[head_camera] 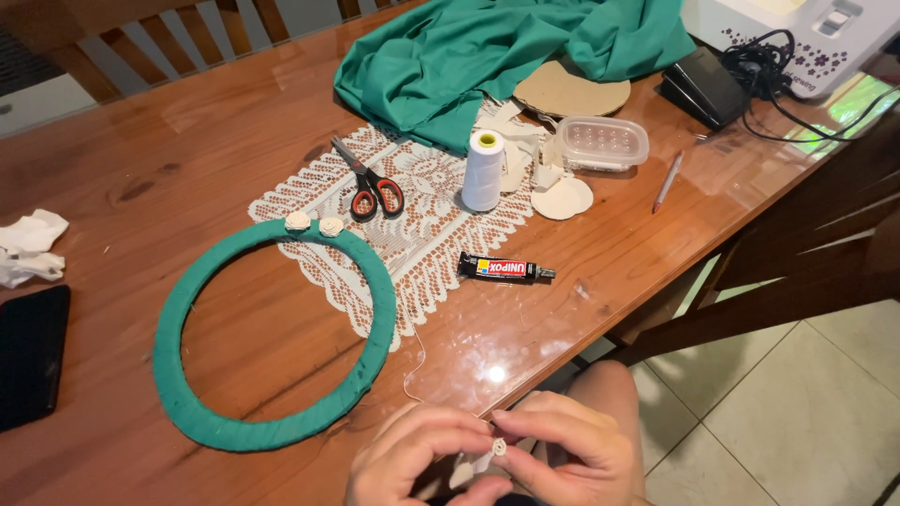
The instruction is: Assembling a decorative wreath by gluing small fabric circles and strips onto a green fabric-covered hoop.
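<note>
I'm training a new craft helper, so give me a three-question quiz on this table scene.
1. True or false: two small cream fabric rosettes sit on the green fabric-wrapped ring.
2. What lies nearest the white thread spool? A) red-handled scissors B) black phone C) crumpled white tissue
3. Fill in: the left hand and right hand together pinch a small cream ____.

Key: 1 true; 2 A; 3 rosette.
</note>
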